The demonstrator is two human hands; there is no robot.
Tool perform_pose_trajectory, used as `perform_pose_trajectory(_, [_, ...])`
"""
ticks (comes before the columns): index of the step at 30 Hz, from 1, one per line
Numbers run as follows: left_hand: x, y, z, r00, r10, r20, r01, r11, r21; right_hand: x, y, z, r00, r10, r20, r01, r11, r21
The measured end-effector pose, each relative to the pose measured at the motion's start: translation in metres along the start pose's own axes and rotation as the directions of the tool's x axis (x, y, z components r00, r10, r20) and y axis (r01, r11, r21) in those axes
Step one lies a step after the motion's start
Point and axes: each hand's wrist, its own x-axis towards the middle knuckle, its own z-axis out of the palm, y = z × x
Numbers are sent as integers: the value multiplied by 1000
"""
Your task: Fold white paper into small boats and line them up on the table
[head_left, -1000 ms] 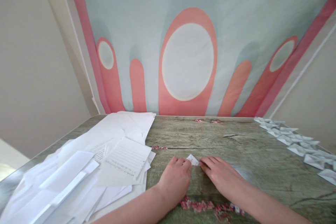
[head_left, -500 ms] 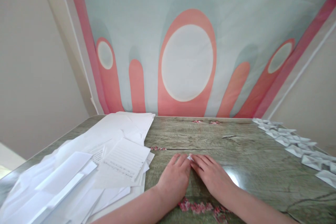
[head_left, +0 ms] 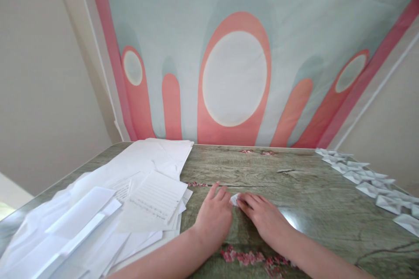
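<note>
On the bench (head_left: 235, 169), the small folded paper (head_left: 234, 200) sits pinched in my right fingers (head_left: 248, 200), left fingers (head_left: 213, 190) loosely spread just beside; an uneven press or slipping pinch could skew its folds.

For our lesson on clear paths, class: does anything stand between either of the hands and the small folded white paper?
Nothing visible does. The right hand touches the folded paper; the left hand is right beside it, contact hard to tell. The loose sheets lie farther left, out of the way.
</note>
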Motion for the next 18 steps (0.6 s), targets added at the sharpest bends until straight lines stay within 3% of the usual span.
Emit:
perform_pose_trajectory(9, [3, 1, -5, 1000, -1, 13, 1, 1000, 7, 2, 0, -7, 998, -12, 62, 12, 1000, 8])
perform_pose_trajectory(18, [-2, -4, -6, 995, -36, 97, 31, 998, 53, 5, 0, -10, 993, 21, 118, -25, 999, 31])
